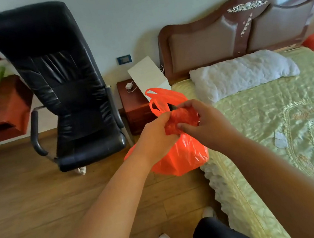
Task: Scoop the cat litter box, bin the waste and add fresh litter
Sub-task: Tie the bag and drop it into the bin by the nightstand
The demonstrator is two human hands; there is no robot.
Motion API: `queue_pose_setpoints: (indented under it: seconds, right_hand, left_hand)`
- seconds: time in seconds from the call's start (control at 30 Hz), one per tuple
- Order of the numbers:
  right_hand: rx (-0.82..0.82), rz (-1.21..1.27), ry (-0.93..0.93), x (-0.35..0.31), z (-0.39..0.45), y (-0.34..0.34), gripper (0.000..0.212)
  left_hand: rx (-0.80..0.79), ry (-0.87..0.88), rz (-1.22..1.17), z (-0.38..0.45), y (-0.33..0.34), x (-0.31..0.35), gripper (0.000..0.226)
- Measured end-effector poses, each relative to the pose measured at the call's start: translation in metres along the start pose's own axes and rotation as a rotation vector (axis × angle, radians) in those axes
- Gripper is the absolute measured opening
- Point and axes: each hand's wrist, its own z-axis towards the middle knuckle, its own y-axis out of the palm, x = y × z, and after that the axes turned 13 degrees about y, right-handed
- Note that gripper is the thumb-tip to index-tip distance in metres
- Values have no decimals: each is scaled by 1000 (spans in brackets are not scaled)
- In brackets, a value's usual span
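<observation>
Orange bag [183, 155] (contents hidden) in fingers [168, 117]

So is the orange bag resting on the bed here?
No, both hands, left hand and right hand, hold the orange bag in the air beside the bed.

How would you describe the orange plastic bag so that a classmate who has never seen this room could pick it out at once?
Find the bed with the green quilted cover; at its near left edge, above the wooden floor, both hands grip the orange plastic bag. The left hand and right hand bunch its neck. It alone is bright, crinkled and held off the floor.
</observation>
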Motion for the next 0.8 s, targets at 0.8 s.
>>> queue_pose_setpoints:
  seconds: [0.8]
  right_hand:
    - [-139,-34,-179,13,310,-53,45]
  left_hand:
    - [140,-175,-75,251,-2,-56,86]
